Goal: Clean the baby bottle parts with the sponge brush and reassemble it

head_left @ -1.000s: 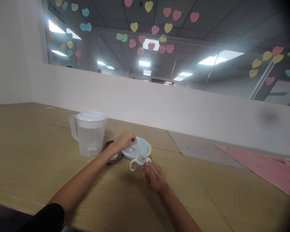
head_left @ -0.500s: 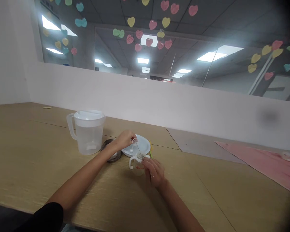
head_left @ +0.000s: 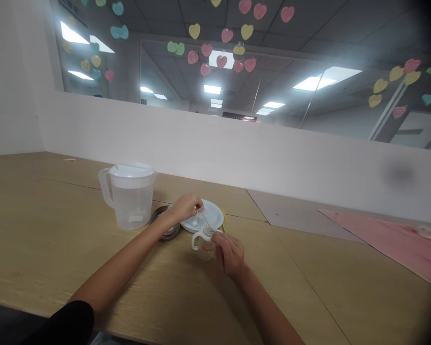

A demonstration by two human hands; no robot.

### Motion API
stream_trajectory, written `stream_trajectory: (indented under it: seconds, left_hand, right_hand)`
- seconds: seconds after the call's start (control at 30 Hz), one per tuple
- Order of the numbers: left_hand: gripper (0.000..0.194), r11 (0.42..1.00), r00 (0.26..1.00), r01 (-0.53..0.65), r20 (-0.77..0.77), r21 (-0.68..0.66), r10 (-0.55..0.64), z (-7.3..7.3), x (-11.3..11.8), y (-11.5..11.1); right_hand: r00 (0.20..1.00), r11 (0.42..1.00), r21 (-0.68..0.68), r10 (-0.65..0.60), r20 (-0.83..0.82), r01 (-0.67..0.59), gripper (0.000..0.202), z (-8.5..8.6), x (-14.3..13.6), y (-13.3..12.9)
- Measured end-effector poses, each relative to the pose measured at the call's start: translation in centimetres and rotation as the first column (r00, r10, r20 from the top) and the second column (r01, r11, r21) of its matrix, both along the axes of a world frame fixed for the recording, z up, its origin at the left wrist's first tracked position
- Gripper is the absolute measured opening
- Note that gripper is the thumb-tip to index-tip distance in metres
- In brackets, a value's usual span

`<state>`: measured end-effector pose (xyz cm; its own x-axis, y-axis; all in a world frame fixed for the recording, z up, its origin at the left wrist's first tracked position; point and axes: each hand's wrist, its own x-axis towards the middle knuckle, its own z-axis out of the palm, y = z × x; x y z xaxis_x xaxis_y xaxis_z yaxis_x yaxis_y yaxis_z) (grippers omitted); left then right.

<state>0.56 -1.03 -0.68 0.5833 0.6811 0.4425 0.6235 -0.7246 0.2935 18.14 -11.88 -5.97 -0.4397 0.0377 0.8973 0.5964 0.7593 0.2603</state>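
Observation:
A small clear bottle [head_left: 205, 248] with white curved handles and red lettering stands upright on the table. My right hand [head_left: 229, 251] is closed at the right side of its neck. Just above and to the left, my left hand [head_left: 187, 208] pinches a small clear ring-shaped piece [head_left: 201, 212]. A thin straw-like line runs from this piece down to the bottle's mouth. Behind the bottle lies a pale blue plate [head_left: 215, 215] with a small white item on it, partly hidden by my left hand.
A lidded clear pitcher [head_left: 132, 199] stands left of the plate. Beside it is a dark round dish [head_left: 170, 233], partly covered by my left forearm. A pink sheet [head_left: 391, 239] lies at the right, and a white wall [head_left: 201, 143] rises behind the table.

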Motion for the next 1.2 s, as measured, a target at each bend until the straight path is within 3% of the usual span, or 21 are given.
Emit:
stream_trajectory:
  seconds: [0.33,0.6,0.8,0.93,1.2]
  left_hand:
    - [0.018,0.997,0.995,-0.042,-0.09,0.069,0.048,0.7,0.9,-1.6]
    - [0.022,0.993,0.991,-0.088,-0.097,0.079,0.095,1.3,1.6,-2.8]
    - [0.025,0.998,0.993,-0.037,-0.111,0.057,0.044,1.2,2.1,-3.5]
    - [0.025,0.998,0.995,-0.017,-0.102,0.052,0.023,1.1,2.1,-3.4]
    - [0.026,0.985,0.986,-0.036,-0.154,0.166,0.062,0.5,1.8,-2.3]
  right_hand:
    - [0.974,0.997,0.014,-0.066,-0.218,0.07,0.022,-0.4,0.3,1.1]
    - [0.973,0.992,0.023,-0.117,-0.197,0.124,0.022,-0.7,0.1,1.4]
    - [0.967,0.99,-0.042,-0.14,-0.214,0.134,0.021,-1.1,-0.3,2.1]
    - [0.971,0.987,-0.033,-0.158,-0.177,0.155,0.02,-1.2,-0.5,2.4]
    - [0.981,0.982,-0.067,-0.18,-0.07,0.176,0.017,-0.7,-0.2,1.7]
